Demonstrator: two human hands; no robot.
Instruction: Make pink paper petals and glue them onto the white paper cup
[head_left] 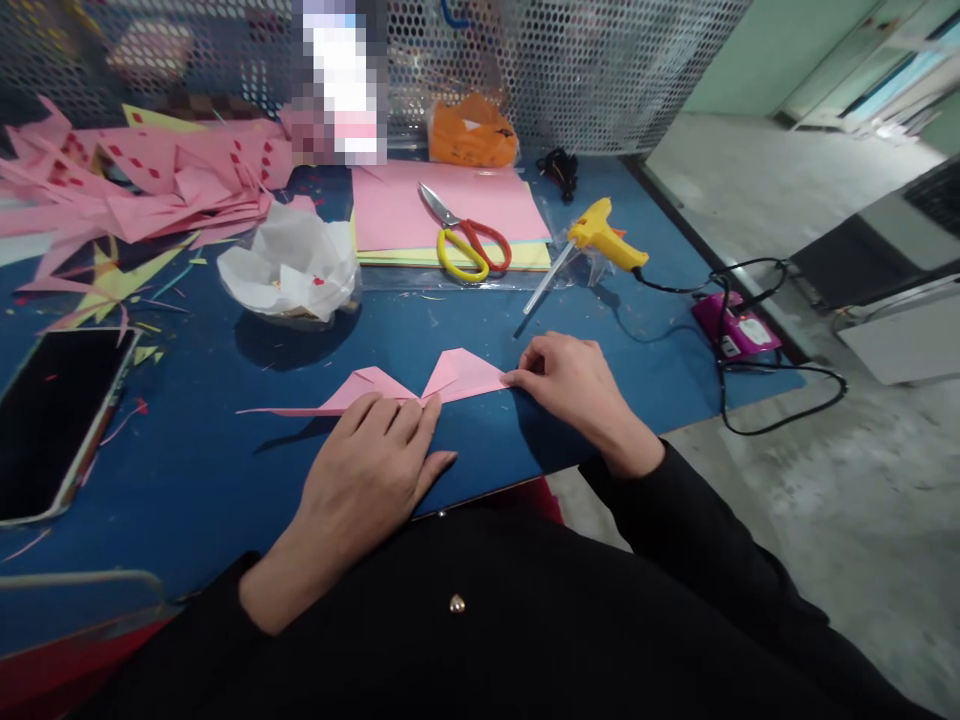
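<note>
A folded piece of pink paper [469,374] lies on the blue table in front of me, with two raised peaks and a thin point stretching out to the left. My left hand [375,455] rests flat on its near edge, fingers extended and thumb apart, pressing near the dip between the peaks. At the paper's right tip, my right hand [566,380] pinches the corner between thumb and curled forefinger. Beyond the paper lie scissors [463,235] with one red and one yellow handle, on a stack of pink and yellow sheets [390,205].
A yellow glue gun [607,235] with a clear stick stands behind my right hand, its cord running to a purple power strip [736,328]. White crumpled paper bowl [289,260], pink cut-outs [187,170] and a phone [60,420] are leftward. An orange packet [474,132] sits by the mesh panel.
</note>
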